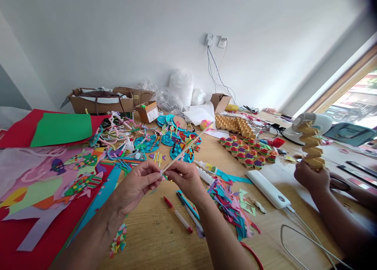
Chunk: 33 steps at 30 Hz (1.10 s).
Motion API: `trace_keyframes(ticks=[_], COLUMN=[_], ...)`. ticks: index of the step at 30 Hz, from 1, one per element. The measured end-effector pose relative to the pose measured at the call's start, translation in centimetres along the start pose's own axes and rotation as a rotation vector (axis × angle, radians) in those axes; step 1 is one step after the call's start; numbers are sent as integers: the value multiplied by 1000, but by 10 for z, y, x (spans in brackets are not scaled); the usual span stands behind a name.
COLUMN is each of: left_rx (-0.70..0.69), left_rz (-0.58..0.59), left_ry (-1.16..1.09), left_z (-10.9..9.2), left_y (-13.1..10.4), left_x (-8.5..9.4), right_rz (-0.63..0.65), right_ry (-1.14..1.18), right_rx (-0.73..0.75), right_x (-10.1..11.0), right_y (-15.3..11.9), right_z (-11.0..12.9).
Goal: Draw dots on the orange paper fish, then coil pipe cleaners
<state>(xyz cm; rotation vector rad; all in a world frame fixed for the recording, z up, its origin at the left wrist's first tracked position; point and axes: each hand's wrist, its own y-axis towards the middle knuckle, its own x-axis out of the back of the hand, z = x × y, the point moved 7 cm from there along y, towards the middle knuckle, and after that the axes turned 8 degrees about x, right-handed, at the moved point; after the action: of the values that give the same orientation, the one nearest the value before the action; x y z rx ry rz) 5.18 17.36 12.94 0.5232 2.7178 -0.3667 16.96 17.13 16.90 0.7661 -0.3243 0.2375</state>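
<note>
My left hand (pixel 137 183) pinches the near end of a thin, pale, wood-coloured stick (pixel 188 146) between thumb and fingers. A small pale purple bit shows at that fingertip, too small to make out. Just beside it, my right hand (pixel 188 180) is closed on the same stick, which slants up and away to the right. Beyond the hands lie blue paper discs (pixel 147 143) with coloured pieces stuck on. On the table below them are a red pen (pixel 178 215) and darker pens (pixel 190 209). Coloured paper scraps (pixel 226 203) lie to the right of my right hand.
At the right, a co-worker's hands (pixel 313 177) hold a yellow egg-carton strip (pixel 312 146) and scissors (pixel 340 182). A white power bank (pixel 268 189) with cables, painted egg cartons (pixel 247 150), red paper (pixel 26 242) and cardboard boxes (pixel 118 105) surround the work area.
</note>
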Motion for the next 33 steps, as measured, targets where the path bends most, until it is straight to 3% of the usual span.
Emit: trace_keyframes(ticks=[3,7,10,14,20,26,33], left_rx=[-196,-483,-662,-796,-795,-578,-468], left_rz=[-125,-274,-319,-289,-245,-134,-19], left_ry=[235,690,928,1077,1095,992,968], left_z=[-14,-33,-39,-36,-34,-43,-48], left_y=[-2,-10,-15,-16,-14,-10,-12], left_x=[4,1,-5,-8,-8,-5,-1], right_rz=[-53,-70,-82,-176,-259,-198,-80], right_ry=[25,373,565,618,570,484,506], right_rx=[-200,-499,-577,-581,-540,-536,-530], right_x=[-4,-21,-28,-29,-28,-29,-40], right_y=[-3,-11,-12,-12,-13,-13,-12], right_z=[-12,-31,-36,-36,-33,-31,-22])
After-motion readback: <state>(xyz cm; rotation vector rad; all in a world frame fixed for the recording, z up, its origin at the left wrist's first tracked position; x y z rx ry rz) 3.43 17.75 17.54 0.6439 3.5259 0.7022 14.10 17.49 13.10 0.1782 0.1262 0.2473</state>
